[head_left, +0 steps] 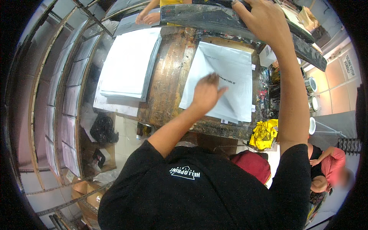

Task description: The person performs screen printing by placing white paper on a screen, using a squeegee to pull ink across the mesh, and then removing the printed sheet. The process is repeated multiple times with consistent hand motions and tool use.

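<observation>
A flat white sheet (pixel 239 69) with dark print, possibly a plastic bag, lies on the worn wooden table (pixel 168 73). My left hand (pixel 207 94) is over its middle, thumb spread away from the fingers, which are partly blurred and seem to touch it. Creases run through the sheet around that hand. Above the table's far side, a long dark frame (pixel 207 19) is raised at a slant. My right hand (pixel 264 21) reaches up and grips its edge, fingers partly hidden behind it.
A stack of white sheets (pixel 128 61) sits at the table's left. Another person's hands (pixel 148 17) are beyond it. A yellow cloth (pixel 263 134) hangs near the right corner, with cans (pixel 311 85) alongside. Racks (pixel 71 103) line the left. Another person (pixel 329 166) is at right.
</observation>
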Demonstrator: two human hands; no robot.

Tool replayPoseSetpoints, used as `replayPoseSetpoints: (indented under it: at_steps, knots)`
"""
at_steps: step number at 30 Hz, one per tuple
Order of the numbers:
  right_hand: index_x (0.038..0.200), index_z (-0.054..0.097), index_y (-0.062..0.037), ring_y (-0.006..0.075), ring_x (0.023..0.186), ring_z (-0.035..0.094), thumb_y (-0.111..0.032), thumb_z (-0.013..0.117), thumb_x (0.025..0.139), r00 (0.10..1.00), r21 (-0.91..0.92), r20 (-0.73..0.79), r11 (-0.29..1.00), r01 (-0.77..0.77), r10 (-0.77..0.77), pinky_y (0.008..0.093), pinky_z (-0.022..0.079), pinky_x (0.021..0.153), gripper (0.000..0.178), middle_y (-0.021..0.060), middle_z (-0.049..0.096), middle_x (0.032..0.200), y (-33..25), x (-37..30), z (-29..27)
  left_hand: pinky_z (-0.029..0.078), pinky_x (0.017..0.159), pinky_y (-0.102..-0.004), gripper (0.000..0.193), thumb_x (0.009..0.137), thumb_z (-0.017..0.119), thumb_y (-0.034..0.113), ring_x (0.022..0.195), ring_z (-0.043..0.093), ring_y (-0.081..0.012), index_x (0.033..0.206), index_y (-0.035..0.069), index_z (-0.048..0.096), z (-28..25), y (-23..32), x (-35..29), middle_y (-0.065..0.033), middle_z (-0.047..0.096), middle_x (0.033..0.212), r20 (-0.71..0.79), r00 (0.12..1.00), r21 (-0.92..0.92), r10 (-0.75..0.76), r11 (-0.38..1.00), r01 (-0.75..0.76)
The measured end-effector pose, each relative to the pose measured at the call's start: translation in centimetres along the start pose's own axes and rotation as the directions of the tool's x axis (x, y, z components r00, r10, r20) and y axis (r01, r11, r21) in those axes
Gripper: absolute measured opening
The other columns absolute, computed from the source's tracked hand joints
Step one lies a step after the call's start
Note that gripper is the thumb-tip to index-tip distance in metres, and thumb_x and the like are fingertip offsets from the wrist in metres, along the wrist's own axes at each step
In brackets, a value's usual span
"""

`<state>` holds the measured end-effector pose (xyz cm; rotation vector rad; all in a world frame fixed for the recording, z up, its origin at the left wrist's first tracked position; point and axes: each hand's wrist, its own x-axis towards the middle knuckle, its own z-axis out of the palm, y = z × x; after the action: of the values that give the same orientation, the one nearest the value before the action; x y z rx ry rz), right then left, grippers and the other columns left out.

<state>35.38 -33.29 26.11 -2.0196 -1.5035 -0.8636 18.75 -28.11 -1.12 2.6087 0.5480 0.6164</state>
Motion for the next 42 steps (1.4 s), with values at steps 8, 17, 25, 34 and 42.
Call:
replayPoseSetpoints:
  at_steps: [8, 17, 25, 34, 42]
  knots:
    - [0.099, 0.071, -0.0006, 0.0420, 0.092, 0.067, -0.043, 0.053, 0.096, 0.997, -0.033, 0.074, 0.999, -0.025, 0.027, 0.0526, 0.047, 0.089, 0.046, 0.0215, 0.071, 0.094, 0.4, -0.2, 0.2, 0.059, 0.082, -0.0320, 0.049, 0.090, 0.066, 0.002, 0.098, 0.072, -0.0196, 0.139, 0.002, 0.062, -10.2, -12.3, -4.0, -0.0203, 0.069, 0.129, -0.003, 0.820, -0.521, -0.572, 0.701, 0.487]
    - [0.098, 0.071, 0.0022, 0.0417, 0.084, 0.065, -0.042, 0.054, 0.095, 0.986, 0.038, 0.120, 0.992, -0.119, 0.114, 0.0483, 0.048, 0.078, 0.047, 0.0225, 0.069, 0.085, 1.7, 3.0, 0.0, 0.056, 0.079, -0.0321, 0.065, 0.075, 0.058, -0.005, 0.085, 0.071, -0.0197, 0.140, 0.004, 0.061, -24.8, -36.9, -4.6, -0.0192, 0.069, 0.124, -0.020, 0.804, -0.230, -0.594, 0.785, 0.575]
    - [0.068, 0.067, -0.0032, 0.0271, 0.061, 0.057, -0.042, 0.048, 0.093, 0.928, 0.004, 0.278, 0.966, -0.260, 0.249, 0.0424, 0.047, 0.063, 0.049, 0.0119, 0.060, 0.061, -0.2, 4.7, -1.7, 0.029, 0.120, -0.0535, 0.051, 0.098, 0.064, 0.020, 0.141, 0.043, -0.0433, 0.144, 0.000, 0.052, -11.8, -31.1, 0.6, -0.0286, 0.051, 0.145, -0.314, 0.920, 0.137, -0.234, 0.948, 0.287]
    - [0.072, 0.071, 0.0029, 0.0384, 0.075, 0.069, -0.047, 0.050, 0.091, 0.997, -0.043, 0.059, 0.998, -0.055, 0.058, 0.0479, 0.054, 0.074, 0.057, 0.0236, 0.070, 0.074, 2.0, 1.2, 1.3, 0.015, 0.125, -0.0622, 0.067, 0.105, 0.042, 0.054, 0.154, 0.027, -0.0343, 0.155, 0.009, 0.040, 9.5, -9.3, -3.5, -0.0113, 0.035, 0.164, 0.694, 0.618, 0.088, 0.369, 0.809, -0.582]
    - [0.078, 0.072, 0.0069, 0.0428, 0.081, 0.070, -0.045, 0.052, 0.088, 0.993, -0.006, 0.096, 0.998, -0.064, 0.064, 0.0509, 0.053, 0.083, 0.056, 0.0288, 0.070, 0.078, 1.9, 0.8, 0.7, 0.020, 0.120, -0.0668, 0.069, 0.106, 0.040, 0.054, 0.151, 0.026, -0.0447, 0.154, 0.004, 0.041, 20.4, -4.0, -1.8, -0.0168, 0.034, 0.163, 0.359, 0.871, 0.085, 0.337, 0.917, -0.390]
